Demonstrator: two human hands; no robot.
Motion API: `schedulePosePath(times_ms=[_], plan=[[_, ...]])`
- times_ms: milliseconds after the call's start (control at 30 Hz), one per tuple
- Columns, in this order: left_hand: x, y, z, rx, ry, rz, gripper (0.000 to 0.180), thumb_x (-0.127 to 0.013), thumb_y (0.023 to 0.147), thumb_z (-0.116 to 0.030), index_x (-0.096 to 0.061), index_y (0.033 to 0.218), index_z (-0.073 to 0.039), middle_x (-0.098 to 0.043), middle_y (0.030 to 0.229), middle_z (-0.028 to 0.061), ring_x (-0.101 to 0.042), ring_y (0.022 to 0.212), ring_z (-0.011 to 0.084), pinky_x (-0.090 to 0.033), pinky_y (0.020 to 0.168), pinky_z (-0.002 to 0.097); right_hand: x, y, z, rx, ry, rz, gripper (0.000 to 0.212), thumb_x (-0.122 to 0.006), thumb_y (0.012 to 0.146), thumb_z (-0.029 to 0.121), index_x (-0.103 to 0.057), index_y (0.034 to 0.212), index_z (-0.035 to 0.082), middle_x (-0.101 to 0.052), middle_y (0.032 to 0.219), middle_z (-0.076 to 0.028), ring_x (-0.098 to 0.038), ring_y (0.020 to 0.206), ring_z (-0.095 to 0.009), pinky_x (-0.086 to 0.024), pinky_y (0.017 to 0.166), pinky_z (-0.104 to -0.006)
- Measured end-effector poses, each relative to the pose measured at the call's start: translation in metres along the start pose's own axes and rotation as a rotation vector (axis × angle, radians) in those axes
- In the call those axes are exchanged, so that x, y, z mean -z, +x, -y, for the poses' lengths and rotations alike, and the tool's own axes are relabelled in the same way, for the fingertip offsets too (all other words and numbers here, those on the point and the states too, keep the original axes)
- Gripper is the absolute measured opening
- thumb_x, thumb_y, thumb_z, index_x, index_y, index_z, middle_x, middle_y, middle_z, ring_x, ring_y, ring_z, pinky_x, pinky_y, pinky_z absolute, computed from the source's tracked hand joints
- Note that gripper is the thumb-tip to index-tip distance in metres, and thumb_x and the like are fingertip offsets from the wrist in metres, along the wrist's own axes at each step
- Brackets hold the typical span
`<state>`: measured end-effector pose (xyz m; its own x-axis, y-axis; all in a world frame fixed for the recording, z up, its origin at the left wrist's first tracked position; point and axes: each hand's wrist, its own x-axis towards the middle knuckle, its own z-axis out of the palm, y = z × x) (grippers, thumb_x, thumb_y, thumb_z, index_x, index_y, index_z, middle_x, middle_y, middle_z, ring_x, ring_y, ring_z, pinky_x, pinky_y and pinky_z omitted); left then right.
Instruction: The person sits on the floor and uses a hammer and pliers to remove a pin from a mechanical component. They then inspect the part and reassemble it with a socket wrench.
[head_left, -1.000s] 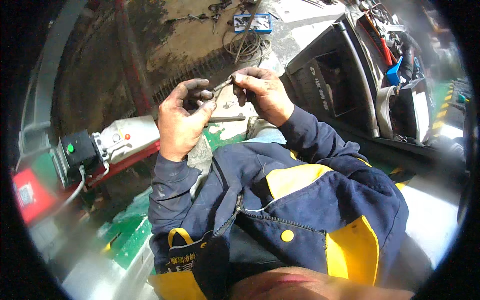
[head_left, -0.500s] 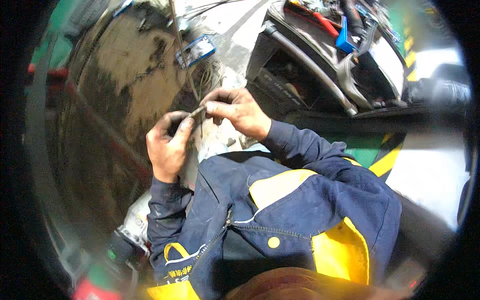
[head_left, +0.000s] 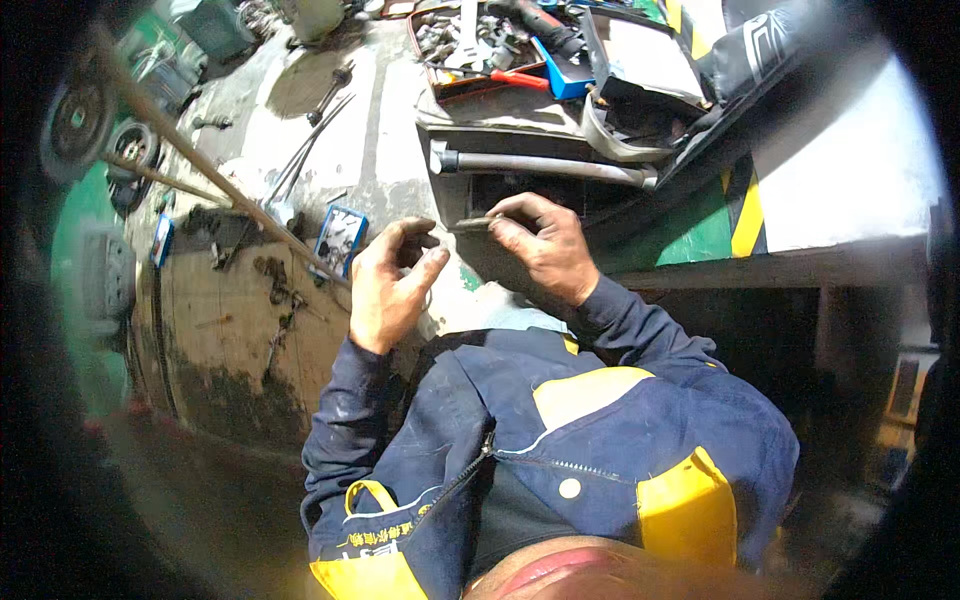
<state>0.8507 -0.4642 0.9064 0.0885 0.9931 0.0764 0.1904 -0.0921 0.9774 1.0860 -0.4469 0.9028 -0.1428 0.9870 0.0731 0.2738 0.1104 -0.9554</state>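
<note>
My right hand pinches one end of a small thin greyish rod between thumb and fingers. The rod's free end points toward my left hand. That hand is off the rod, its fingers curled and its thumb apart from them, with nothing visible in the gap. Both hands are raised in front of my body, a short way apart. What exactly the rod is, I cannot make out.
Ahead to the right, a dark case with a grey tubular handle carries a tray of metal parts, a red-handled tool and a blue box. A small blue tray lies near a long pole. Wheels stand far left.
My left hand has let go of the rod and the hands have moved apart. The rod stays in my right hand. The view has turned, showing more floor and parts ahead.
</note>
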Motion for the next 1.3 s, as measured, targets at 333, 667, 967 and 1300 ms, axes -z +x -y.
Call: schedulePosePath(times_ms=[333, 667, 967, 1300], plan=[[0.027, 0.169, 0.087, 0.037, -0.153, -0.052, 0.041, -0.077, 0.094, -0.012, -0.066, 0.131, 0.000, -0.073, 0.111, 0.0078, -0.066, 0.094, 0.0128, -0.055, 0.086, 0.0280, 0.040, 0.108, -0.063, 0.030, -0.125, -0.350, 0.014, -0.067, 0.102, 0.014, -0.072, 0.107, 0.002, -0.072, 0.088, -0.003, -0.066, 0.082, -0.011, -0.053, 0.075, -0.0280], [0.124, 0.290, 0.242, 0.480, -0.261, -0.459, 0.038, -0.069, 0.099, -0.012, -0.060, 0.133, 0.001, -0.070, 0.113, 0.0111, -0.066, 0.091, 0.0192, -0.056, 0.073, 0.0307, 0.025, 0.144, -0.090, -0.083, -0.262, -0.446, 0.012, -0.070, 0.097, 0.011, -0.069, 0.104, 0.001, -0.070, 0.084, -0.006, -0.066, 0.075, -0.013, -0.053, 0.071, -0.0299], [-0.036, 0.428, 0.245, 0.750, -0.554, 0.272, 0.033, -0.061, 0.103, -0.038, -0.066, 0.118, -0.009, -0.066, 0.106, 0.0028, -0.061, 0.090, 0.0175, -0.050, 0.084, 0.0404, 0.009, 0.146, -0.103, -0.298, -0.240, -0.716, 0.020, -0.071, 0.095, 0.017, -0.071, 0.110, 0.003, -0.072, 0.100, -0.015, -0.071, 0.090, -0.035, -0.057, 0.082, -0.0425], [-0.024, 0.458, 0.277, 0.837, -0.689, 0.335, 0.037, -0.075, 0.097, -0.025, -0.062, 0.122, -0.001, -0.071, 0.105, 0.0139, -0.072, 0.091, 0.0256, -0.060, 0.074, 0.0439, -0.003, 0.163, -0.105, -0.307, -0.227, -0.946, 0.016, -0.068, 0.098, 0.015, -0.068, 0.107, 0.002, -0.069, 0.091, -0.004, -0.065, 0.080, -0.012, -0.055, 0.072, -0.0294]])
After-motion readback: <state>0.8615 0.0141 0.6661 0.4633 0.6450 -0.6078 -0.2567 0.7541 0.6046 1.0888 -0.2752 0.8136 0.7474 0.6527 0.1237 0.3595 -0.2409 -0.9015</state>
